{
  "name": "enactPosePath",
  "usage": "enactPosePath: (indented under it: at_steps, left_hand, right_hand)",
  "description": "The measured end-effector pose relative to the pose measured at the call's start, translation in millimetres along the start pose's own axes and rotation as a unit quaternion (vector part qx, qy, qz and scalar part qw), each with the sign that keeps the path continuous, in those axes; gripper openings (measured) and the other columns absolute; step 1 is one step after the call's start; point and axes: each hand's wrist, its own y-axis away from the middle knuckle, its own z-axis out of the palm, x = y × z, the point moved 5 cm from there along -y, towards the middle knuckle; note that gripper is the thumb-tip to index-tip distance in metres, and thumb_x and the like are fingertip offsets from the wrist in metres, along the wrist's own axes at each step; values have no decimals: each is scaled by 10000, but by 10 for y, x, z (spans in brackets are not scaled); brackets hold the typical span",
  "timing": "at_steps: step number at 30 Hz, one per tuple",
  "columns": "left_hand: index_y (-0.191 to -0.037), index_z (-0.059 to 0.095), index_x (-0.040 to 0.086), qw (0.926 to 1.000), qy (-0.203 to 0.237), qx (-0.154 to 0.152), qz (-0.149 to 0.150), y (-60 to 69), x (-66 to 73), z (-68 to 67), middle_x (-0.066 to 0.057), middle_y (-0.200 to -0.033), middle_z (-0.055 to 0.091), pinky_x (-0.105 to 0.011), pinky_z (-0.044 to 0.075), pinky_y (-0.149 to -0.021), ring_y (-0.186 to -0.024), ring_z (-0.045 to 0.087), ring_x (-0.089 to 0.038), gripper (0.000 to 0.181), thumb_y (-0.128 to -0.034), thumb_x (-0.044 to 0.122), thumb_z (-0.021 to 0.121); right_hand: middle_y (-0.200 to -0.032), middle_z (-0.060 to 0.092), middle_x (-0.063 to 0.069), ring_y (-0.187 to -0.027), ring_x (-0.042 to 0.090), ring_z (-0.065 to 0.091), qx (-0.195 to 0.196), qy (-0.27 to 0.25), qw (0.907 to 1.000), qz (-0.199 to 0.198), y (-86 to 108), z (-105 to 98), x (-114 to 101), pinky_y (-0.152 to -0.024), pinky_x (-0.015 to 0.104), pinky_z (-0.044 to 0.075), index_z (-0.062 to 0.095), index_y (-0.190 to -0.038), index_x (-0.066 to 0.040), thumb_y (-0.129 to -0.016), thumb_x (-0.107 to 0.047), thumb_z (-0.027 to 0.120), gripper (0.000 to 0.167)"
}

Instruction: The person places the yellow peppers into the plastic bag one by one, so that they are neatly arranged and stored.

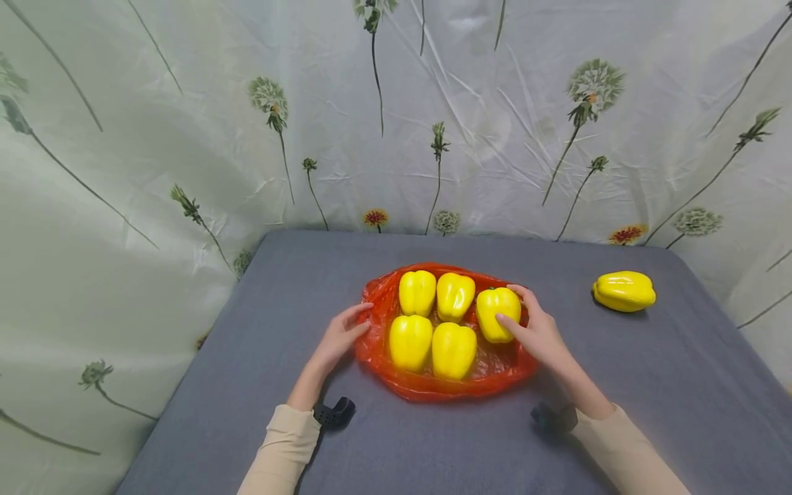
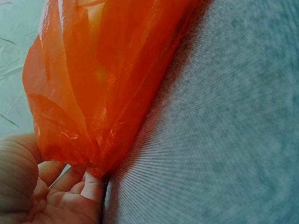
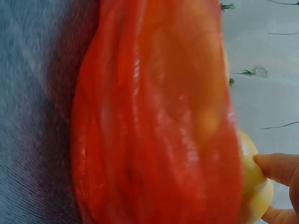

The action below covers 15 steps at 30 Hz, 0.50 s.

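Note:
A red plastic bag [image 1: 427,392] lies spread wide on the table, its mouth facing up. Several yellow bell peppers [image 1: 411,344] sit inside it in two rows. My right hand [image 1: 540,335] grips another yellow bell pepper [image 1: 497,313] between thumb and fingers, at the right side of the bag's mouth. In the right wrist view the bag wall hides part of that pepper [image 3: 254,191]. My left hand [image 1: 339,335] holds the bag's left edge; in the left wrist view its thumb and fingers lie around the crumpled plastic [image 2: 88,140], fingertips partly hidden.
One more yellow bell pepper [image 1: 625,291] lies on its side at the right of the grey cloth-covered table [image 1: 297,289]. A pale curtain [image 1: 346,103] with a dandelion print hangs behind and to the left. Each wrist carries a black band [image 1: 334,413].

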Motion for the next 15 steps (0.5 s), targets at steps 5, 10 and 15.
enactPosePath:
  at_steps: [5,10,15]
  left_hand:
    - [-1352,482,100,10000,0,45,43,3,5,-4,-137,-1465,418,-403,456,-1030,-1290,478,-312,437,-934,202,561]
    - [-1348,486,108,10000,47,45,-23,5,-3,3,-128,-1450,438,-399,464,-1021,-1272,494,-300,431,-934,199,561]
    - [-1357,469,73,9999,90,-12,69,19,51,16,-163,-1444,434,-372,488,-993,-1243,510,-331,442,-939,188,553]
  right_hand:
    - [-1353,433,233,-1121,362,496,96,310,9994,-76,-98,56,11,-949,526,475,217,-1446,-95,-934,-360,541,661]
    - [-1312,464,246,-1080,382,509,254,646,9973,-228,-168,119,15,-917,532,477,256,-1426,-52,-933,-301,548,625]
    - [-1308,478,268,-1080,399,517,329,1053,9937,-174,-217,161,43,-922,547,476,226,-1442,-31,-940,-297,530,644]
